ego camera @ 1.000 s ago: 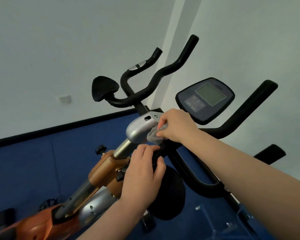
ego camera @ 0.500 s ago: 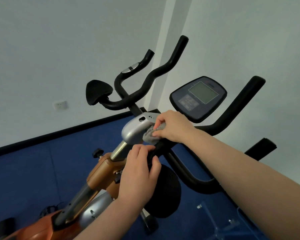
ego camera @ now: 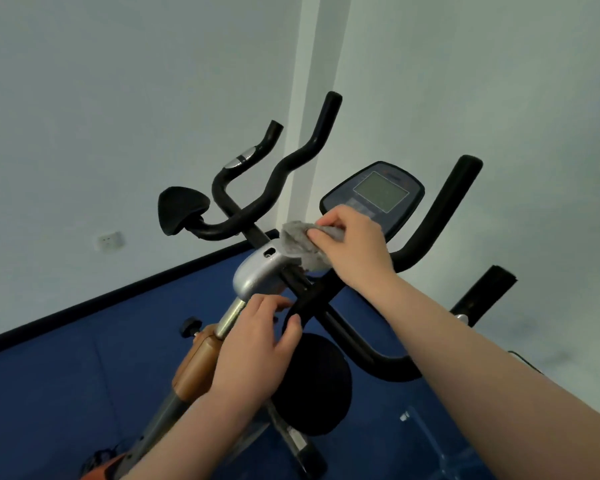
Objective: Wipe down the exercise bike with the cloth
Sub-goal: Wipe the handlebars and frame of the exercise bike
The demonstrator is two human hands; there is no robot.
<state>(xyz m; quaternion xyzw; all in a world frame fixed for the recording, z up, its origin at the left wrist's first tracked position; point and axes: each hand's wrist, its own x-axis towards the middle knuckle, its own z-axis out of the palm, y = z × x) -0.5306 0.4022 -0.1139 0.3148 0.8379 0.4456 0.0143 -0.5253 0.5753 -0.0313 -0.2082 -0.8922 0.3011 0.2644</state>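
The exercise bike fills the middle of the head view: black handlebars (ego camera: pixel 281 174), a silver stem cover (ego camera: pixel 257 275), a dark console (ego camera: pixel 378 192) with a grey screen, and an orange frame part (ego camera: pixel 198 365). My right hand (ego camera: pixel 350 247) is shut on a grey cloth (ego camera: pixel 298 244), held just above the stem cover's top, below the console's lower left edge. My left hand (ego camera: pixel 257 344) grips the black bar (ego camera: pixel 305 299) just under the stem cover. A round black pad (ego camera: pixel 316 382) sits below my left hand.
White walls meet in a corner behind the bike, with a wall socket (ego camera: pixel 110 241) at the left. The floor (ego camera: pixel 66 375) is blue with a black skirting strip. A clear plastic object (ego camera: pixel 430 441) lies on the floor at the lower right.
My right hand has lifted the cloth from the side of the stem cover up toward the console. My left hand has kept its grip on the bar. The view has shifted slightly.
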